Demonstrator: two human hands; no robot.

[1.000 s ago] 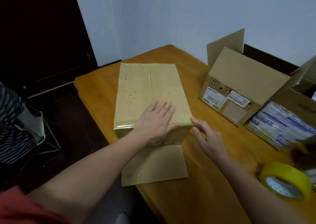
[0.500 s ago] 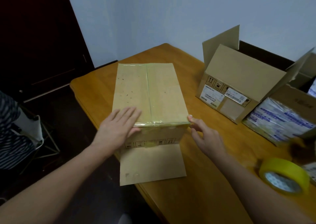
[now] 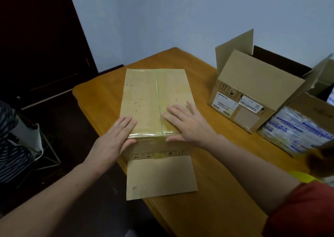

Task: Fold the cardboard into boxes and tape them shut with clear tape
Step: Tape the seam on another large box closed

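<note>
A closed cardboard box [image 3: 144,99] lies on a wooden table [image 3: 222,197], close to the table's left edge, its long side running away from the person; clear tape [image 3: 157,92] runs down the centre seam of its top and wraps shiny over the near edge; 1 flap [image 3: 160,175] lies flat from the foot of the near end, its near-left corner past the table edge

Both hands lie on the near end of the top, gripping nothing; the left hand [image 3: 115,137] has 4 straight fingers flat on the near-left corner and its thumb against the near face; the right hand [image 3: 188,126] is spread flat just right of the seam, thumb lying along the near edge; the 2 hands are apart, the taped seam between them

To the right, well apart, stands an open box [image 3: 256,81] with raised flaps and 2 white labels on its side; beside it another carton holds plastic-wrapped packets [image 3: 296,130] with blue print; a yellow object [image 3: 303,176] shows behind the right forearm, too hidden to identify; a red sleeve [image 3: 305,211] covers the right upper arm; a dark door [image 3: 39,37] stands at left, and striped cloth [image 3: 7,139] shows at the left border
</note>
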